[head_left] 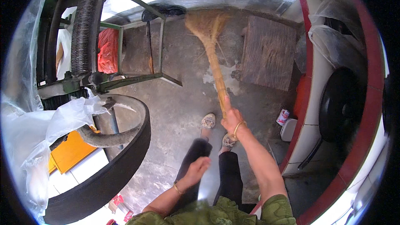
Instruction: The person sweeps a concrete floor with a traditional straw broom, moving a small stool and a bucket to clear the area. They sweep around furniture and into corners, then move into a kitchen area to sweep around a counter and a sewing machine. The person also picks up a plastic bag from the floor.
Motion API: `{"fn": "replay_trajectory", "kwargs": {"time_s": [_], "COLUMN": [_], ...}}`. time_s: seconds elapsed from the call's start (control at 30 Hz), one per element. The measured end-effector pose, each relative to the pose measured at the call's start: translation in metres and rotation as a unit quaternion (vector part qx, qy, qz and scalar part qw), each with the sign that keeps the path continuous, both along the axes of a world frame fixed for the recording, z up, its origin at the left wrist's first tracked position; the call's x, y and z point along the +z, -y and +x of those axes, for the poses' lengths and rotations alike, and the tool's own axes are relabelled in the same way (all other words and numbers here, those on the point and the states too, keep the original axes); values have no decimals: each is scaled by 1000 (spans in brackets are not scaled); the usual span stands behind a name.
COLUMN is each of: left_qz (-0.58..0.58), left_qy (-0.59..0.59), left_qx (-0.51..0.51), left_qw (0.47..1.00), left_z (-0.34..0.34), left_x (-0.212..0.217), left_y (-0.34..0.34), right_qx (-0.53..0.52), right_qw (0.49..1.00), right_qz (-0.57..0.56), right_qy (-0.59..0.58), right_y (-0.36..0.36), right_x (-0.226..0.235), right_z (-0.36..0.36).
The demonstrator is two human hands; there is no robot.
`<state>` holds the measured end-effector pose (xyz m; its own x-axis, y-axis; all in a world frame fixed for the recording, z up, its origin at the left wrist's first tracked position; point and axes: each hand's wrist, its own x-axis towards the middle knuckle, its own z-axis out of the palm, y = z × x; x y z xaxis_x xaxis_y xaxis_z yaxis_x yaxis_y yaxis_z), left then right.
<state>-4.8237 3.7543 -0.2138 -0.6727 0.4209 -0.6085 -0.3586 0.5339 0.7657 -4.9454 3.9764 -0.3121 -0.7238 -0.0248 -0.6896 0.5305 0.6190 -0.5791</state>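
Observation:
A straw broom (216, 68) reaches away from me across the floor, its brush head near the far wall. My right hand (233, 121) is wrapped round the near end of its handle, with one finger lying along the handle. My left hand (196, 171) hovers over my left thigh, its fingers loosely curled in and no object visible in them. Both wrists carry a bangle. Beyond my shoes the grey concrete floor (179, 83) shows pale worn patches beside the broom.
A wooden board (267, 52) lies right of the broom. At left stand a green-framed machine (89, 37) and a big black wheel (112, 175) partly under clear plastic. A can (282, 116) and a white container (288, 130) sit by the tiled counter (306, 137), which holds a black pan (339, 104).

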Motion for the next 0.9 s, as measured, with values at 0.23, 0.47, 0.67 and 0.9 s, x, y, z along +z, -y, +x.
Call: {"fn": "replay_trajectory", "kwargs": {"time_s": [0.23, 0.47, 0.67, 0.9], "left_qz": [8, -2, -9, -46], "left_qy": [1, 9, 51, 90], "left_qx": [12, -5, 36, 65], "left_qw": [1000, 1000, 998, 993], "left_z": [-1, 5, 9, 19], "left_x": [-3, 11, 41, 32], "left_y": [7, 9, 28, 48], "right_qx": [23, 60, -35, 91], "right_qw": [997, 993, 997, 994], "right_qz": [73, 98, -72, -56], "right_qy": [-19, 16, 3, -31], "right_y": [-55, -27, -8, 18], "right_x": [19, 39, 104, 5], "right_z": [-30, 36, 123, 1]}}
